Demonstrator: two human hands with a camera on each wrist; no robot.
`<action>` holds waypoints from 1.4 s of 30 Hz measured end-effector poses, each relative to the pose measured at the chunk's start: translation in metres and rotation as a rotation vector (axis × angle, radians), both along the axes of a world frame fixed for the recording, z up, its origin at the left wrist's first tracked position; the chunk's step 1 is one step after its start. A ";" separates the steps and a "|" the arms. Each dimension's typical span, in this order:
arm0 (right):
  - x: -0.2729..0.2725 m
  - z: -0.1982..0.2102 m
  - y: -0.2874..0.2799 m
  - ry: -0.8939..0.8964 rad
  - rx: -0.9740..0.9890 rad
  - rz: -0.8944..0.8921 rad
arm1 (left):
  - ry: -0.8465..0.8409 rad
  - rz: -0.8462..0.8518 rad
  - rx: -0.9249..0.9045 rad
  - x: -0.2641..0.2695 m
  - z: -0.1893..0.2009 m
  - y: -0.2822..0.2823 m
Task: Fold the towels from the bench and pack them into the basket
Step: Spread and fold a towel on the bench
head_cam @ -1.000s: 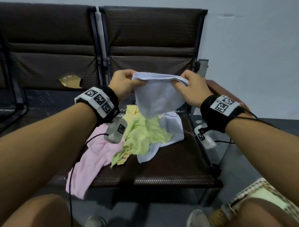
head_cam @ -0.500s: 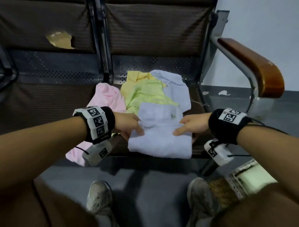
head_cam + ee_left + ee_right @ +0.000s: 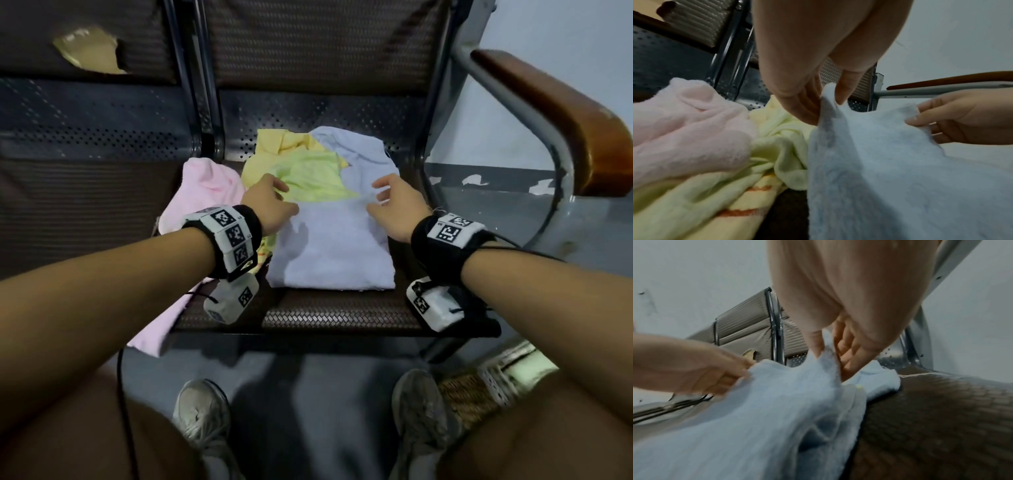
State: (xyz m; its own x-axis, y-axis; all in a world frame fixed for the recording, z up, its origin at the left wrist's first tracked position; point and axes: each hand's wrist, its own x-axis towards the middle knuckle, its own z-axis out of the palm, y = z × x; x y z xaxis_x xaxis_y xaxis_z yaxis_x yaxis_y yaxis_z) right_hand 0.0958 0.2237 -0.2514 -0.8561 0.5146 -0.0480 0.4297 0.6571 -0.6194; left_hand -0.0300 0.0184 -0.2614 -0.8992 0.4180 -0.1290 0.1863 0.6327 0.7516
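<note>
Mid-fold: left hand [image 3: 807, 97] and right hand [image 3: 840, 350] each pinched a far corner of the light-blue towel [image 3: 329, 246] on the worktop [image 3: 342, 315]; next, probably bring that edge near.

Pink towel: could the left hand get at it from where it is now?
Probably yes. The pink towel lies uncovered just beside the left hand, with nothing between them. But that hand pinches a corner of the blue towel, so it would have to let go first.
</note>
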 end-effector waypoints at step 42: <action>0.024 -0.008 -0.005 -0.492 0.163 0.252 | -0.478 0.001 -0.059 0.033 -0.006 -0.007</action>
